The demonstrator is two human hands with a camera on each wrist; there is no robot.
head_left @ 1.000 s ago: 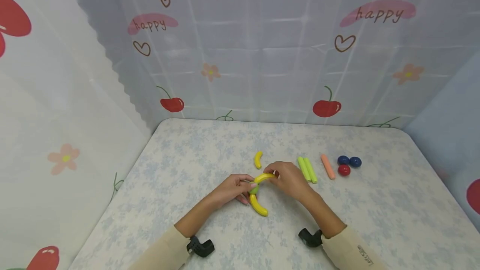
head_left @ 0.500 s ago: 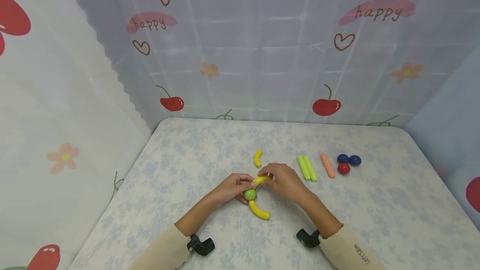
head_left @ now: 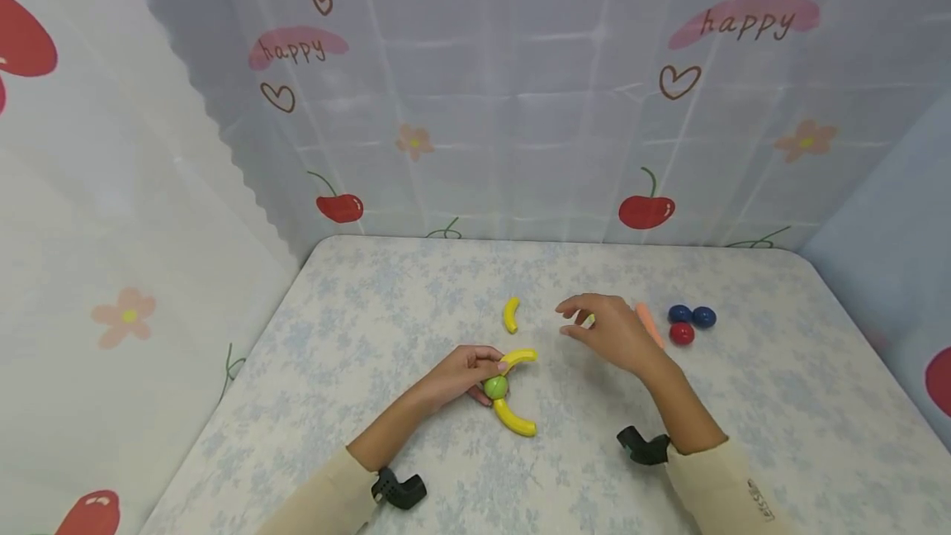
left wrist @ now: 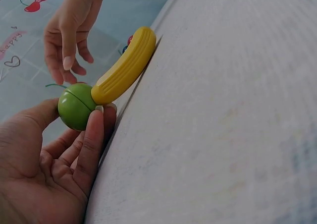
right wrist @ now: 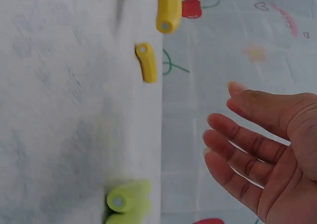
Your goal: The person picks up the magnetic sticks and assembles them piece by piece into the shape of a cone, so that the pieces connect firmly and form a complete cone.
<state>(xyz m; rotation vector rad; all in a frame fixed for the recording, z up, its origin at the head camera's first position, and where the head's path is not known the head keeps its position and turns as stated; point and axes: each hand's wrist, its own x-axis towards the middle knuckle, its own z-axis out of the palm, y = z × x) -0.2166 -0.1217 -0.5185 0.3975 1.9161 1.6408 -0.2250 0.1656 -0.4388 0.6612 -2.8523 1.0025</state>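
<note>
My left hand point(head_left: 462, 373) grips the green ball point(head_left: 495, 387) on the table point(head_left: 371, 312), with two yellow curved pieces point(head_left: 516, 418) joined to it. My right hand point(head_left: 612, 332) hovers open above the green sticks point(right wrist: 128, 204). The curtain point(head_left: 520, 106) behind reads "happy".

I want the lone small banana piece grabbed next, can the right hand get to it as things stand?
Probably yes. The right hand is open and holds nothing, and the small banana piece lies alone on the table just beside it, with nothing between.

The head view looks down over the table point(head_left: 371, 304); both wrist views sit close, sharing the curved yellow piece point(left wrist: 124, 65).
</note>
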